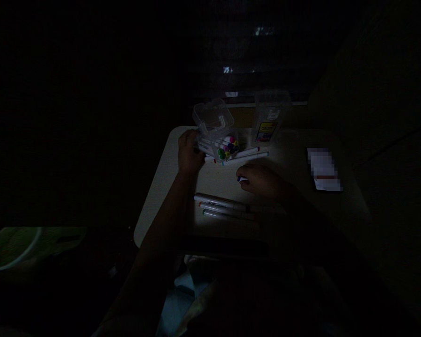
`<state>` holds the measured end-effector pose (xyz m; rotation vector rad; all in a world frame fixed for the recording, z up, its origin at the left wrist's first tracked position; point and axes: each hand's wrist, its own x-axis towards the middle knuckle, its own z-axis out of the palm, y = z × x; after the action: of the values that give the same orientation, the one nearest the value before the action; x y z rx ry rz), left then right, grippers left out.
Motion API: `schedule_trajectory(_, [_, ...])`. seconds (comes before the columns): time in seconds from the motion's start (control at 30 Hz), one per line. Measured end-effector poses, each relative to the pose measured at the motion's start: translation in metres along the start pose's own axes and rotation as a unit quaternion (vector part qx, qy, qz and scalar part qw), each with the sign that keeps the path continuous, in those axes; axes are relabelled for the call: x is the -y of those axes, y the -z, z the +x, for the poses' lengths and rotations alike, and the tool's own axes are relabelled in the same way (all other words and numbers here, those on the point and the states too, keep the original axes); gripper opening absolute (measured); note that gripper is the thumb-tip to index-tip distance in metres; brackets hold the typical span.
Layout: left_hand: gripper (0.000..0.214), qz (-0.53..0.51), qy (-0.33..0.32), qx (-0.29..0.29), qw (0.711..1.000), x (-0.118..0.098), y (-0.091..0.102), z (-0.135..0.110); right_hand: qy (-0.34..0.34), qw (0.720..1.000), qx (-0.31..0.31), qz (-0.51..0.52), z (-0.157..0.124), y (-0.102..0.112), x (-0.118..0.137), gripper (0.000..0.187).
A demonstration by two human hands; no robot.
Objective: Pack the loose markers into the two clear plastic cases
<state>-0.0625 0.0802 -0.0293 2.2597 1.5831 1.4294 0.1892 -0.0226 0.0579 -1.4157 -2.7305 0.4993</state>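
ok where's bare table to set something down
Between the right hand and the pixelated item, the tabletop looks bare, though dim. Another patch lies between the hands, beyond the three near markers. Crowded: around the left hand and clear marker box.

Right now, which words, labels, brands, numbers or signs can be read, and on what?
None can be read with certainty.
Label on the upright clear container: print too small and blurred.
Flat object at right: pixelated, unreadable.
Loose white markers: any print too small and dark.
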Motion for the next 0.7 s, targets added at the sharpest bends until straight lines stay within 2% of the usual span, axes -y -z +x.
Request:
schedule_trajectory(0.3, [0.062,0.003,-0.002,-0.004,1.0,0.002,-0.001,-0.001,0.048,0.985,-0.153,0.066,-0.009,0.018,-0.009,0.028])
schedule_trajectory(0.43, [0.062,0.014,-0.01,-0.005,1.0,0.002,-0.001,-0.001,0.079,0.965,-0.24,0.075,-0.015,0.027,-0.013,0.025])
schedule_trajectory(0.7, [0.062,-0.002,0.0,-0.001,1.0,0.002,-0.001,-0.001,0.085,0.912,-0.401,0.036,-0.031,0.047,-0.018,0.027])
